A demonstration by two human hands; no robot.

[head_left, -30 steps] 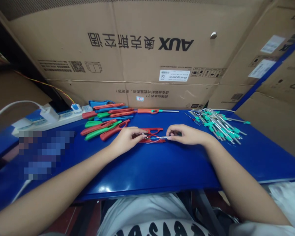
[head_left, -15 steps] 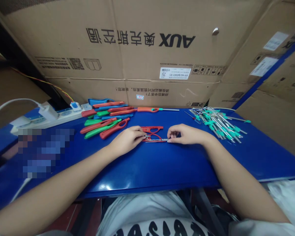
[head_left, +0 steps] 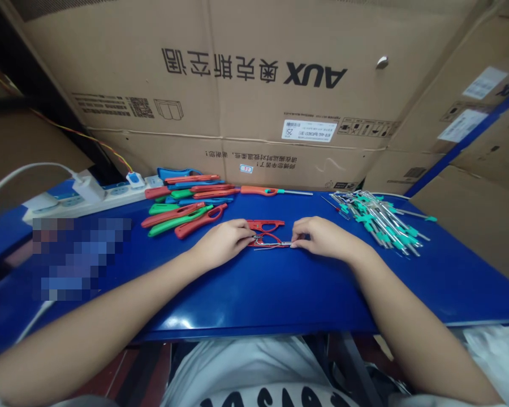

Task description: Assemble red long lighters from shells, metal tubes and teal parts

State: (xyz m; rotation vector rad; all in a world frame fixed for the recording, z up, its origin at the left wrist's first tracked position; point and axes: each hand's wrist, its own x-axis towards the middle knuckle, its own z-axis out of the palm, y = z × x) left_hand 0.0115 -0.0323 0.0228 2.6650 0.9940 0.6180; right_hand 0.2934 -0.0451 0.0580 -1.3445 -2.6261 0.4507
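Note:
Two red lighter shell halves lie on the table between my hands, the far shell half (head_left: 268,225) behind the near shell half (head_left: 273,237). Pinched fingers of my left hand (head_left: 227,242) press at the left end of the near half, over small inner parts and a thin wire. What exactly they grip is hidden. My right hand (head_left: 318,237) has thumb and forefinger closed on the end of a thin metal tube (head_left: 285,244), which lies along the near half's right end.
Several red, green and blue lighter shells (head_left: 182,217) are piled to the left. An orange lighter (head_left: 258,191) with a metal tube lies behind. Metal tubes with teal fittings (head_left: 384,220) are heaped right. A white power strip (head_left: 110,199) stands far left; cardboard (head_left: 237,102) walls the back.
The whole view has shifted slightly. Both hands stay at the red shell, with the right fingers still on the metal tube and the left fingers still at the inner parts.

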